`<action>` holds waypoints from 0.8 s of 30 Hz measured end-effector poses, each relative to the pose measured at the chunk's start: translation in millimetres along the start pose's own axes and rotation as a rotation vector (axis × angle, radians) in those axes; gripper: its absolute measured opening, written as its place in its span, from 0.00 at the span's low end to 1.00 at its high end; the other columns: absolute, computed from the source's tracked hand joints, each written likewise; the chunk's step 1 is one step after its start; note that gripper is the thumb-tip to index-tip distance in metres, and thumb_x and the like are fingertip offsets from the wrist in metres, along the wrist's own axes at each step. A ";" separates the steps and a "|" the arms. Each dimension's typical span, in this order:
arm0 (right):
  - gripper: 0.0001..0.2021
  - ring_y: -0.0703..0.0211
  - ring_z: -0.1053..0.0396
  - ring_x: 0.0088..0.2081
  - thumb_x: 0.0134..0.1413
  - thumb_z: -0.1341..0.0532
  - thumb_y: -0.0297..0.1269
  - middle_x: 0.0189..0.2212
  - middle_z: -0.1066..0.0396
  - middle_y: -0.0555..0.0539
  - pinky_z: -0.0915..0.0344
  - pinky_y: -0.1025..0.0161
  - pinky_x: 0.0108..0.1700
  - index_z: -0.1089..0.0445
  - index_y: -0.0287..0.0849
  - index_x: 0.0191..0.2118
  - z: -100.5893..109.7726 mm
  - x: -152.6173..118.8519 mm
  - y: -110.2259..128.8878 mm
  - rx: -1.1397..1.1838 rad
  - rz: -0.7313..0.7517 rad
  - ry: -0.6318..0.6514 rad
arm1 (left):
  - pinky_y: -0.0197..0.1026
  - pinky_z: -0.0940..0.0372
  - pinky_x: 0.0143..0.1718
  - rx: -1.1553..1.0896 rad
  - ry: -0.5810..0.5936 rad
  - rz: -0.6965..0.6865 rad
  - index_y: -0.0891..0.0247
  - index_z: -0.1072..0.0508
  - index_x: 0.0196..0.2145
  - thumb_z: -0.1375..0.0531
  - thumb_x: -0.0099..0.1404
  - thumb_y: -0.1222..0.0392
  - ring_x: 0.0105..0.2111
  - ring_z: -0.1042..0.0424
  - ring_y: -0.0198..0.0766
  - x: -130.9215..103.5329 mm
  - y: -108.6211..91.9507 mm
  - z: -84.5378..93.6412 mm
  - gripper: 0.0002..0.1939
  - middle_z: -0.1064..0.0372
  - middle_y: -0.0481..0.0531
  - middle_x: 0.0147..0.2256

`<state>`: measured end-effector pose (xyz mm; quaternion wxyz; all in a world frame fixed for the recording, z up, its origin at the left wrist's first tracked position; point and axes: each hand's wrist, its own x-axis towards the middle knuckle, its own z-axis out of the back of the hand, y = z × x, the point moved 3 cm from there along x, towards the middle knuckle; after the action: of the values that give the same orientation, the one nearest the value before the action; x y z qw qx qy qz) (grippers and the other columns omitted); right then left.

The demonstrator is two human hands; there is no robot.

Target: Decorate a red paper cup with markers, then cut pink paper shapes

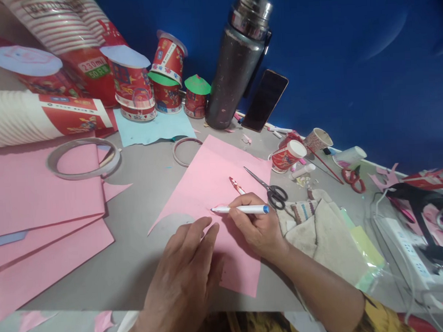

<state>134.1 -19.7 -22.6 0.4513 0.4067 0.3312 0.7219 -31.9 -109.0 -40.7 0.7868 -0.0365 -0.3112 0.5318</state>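
Observation:
A pink paper sheet [196, 186] with a curved cut-out in its left edge lies on the grey table in front of me. In my right hand [259, 228] is a white marker [245, 210] with a blue end, its tip on or just over the paper. My left hand [185, 265] rests with extended fingers on the sheet's lower left part, close to the marker tip. Black-handled scissors [272, 189] lie on the paper's right side, beside a red-and-white patterned pen [237, 185] partly hidden behind my right hand.
Stacked pink sheets [43, 203] and a tape roll [83, 160] lie to the left. Decorated paper cups [133, 86], a dark thermos [235, 62] and a phone [264, 100] stand at the back. A cloth bag [312, 230] and a power strip [407, 251] are to the right.

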 end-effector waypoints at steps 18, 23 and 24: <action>0.05 0.59 0.21 0.32 0.65 0.36 0.34 0.32 0.19 0.48 0.26 0.65 0.36 0.24 0.44 0.37 0.4 0.5 0.4 0.010 0.016 0.005 | 0.55 0.26 0.48 0.007 0.013 -0.002 0.67 0.33 0.60 0.44 0.75 0.67 0.49 0.29 0.54 0.7 0.3 -0.4 0.18 0.28 0.65 0.55; 0.05 0.62 0.23 0.30 0.66 0.38 0.32 0.31 0.20 0.49 0.28 0.67 0.33 0.25 0.44 0.37 2.6 -1.1 -1.5 0.022 -0.004 -0.042 | 0.56 0.25 0.47 -0.006 0.023 0.009 0.68 0.33 0.60 0.45 0.75 0.68 0.49 0.29 0.53 0.7 -0.2 0.0 0.17 0.28 0.65 0.56; 0.05 0.62 0.23 0.30 0.66 0.37 0.32 0.31 0.20 0.50 0.28 0.68 0.33 0.24 0.44 0.37 2.6 -1.2 -1.4 0.025 -0.002 -0.042 | 0.56 0.25 0.48 -0.010 0.021 0.011 0.68 0.33 0.60 0.45 0.75 0.68 0.49 0.29 0.53 0.6 -0.2 -0.1 0.17 0.28 0.65 0.56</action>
<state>137.2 -20.0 -22.9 0.4538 0.4271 0.3313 0.7085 -31.6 -108.5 -40.4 0.7867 -0.0477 -0.3055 0.5342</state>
